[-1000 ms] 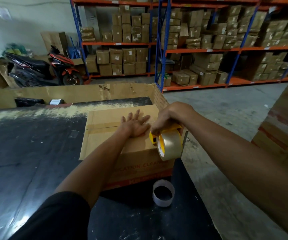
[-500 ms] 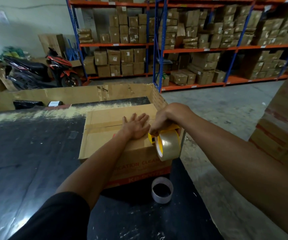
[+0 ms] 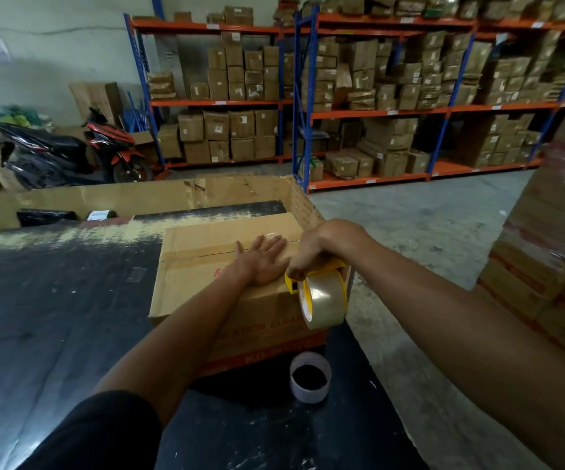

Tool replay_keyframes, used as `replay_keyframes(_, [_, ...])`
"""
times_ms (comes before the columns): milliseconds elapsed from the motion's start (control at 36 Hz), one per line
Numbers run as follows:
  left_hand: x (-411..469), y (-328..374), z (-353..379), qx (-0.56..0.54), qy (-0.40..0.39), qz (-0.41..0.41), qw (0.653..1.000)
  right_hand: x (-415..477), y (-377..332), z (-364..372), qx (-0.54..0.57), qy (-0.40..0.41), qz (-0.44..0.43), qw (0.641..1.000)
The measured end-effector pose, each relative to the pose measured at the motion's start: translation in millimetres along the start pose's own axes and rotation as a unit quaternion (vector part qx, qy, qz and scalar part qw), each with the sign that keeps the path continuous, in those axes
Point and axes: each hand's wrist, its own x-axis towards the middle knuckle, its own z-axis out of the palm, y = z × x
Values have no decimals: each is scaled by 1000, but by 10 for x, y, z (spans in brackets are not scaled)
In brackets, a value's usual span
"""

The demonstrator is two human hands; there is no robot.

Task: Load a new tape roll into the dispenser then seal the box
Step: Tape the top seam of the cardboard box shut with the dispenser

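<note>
A closed brown corrugated cardboard box [image 3: 206,266] with red printed lettering on its near side sat on the dark tabletop, its top flaps shut and a strip of brownish tape running along the seam. A yellow plastic tape dispenser [image 3: 318,271] rested at the box's right top edge, carrying a full roll of clear brownish packing tape [image 3: 325,301] that hung over the box's right side. An empty white cardboard tape core [image 3: 309,376] stood on end on the tabletop just in front of the box.
</note>
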Motion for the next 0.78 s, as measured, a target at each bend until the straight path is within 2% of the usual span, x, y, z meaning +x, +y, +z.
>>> replay_keyframes(111, [-37, 10, -22, 5, 4, -5, 1000, 4, 57, 93, 22, -11, 6, 1000])
replay_keyframes(250, [-56, 29, -29, -1, 7, -8, 1000, -122, 81, 227, -9, 45, -24, 999])
replay_keyframes(528, [-80, 30, -20, 4, 22, 2, 1000, -34, 202, 369, -2, 51, -35, 998])
replay_keyframes(611, [-74, 28, -11, 3, 19, 1, 1000, 129, 267, 372, 42, 35, -32, 998])
replay_keyframes(667, [-71, 27, -12, 3, 24, 1, 1000, 263, 368, 370, 114, 12, -23, 993])
replay_keyframes(778, [-71, 12, 10, -2, 31, 11, 999, 517, 634, 629, 179, -111, -20, 977])
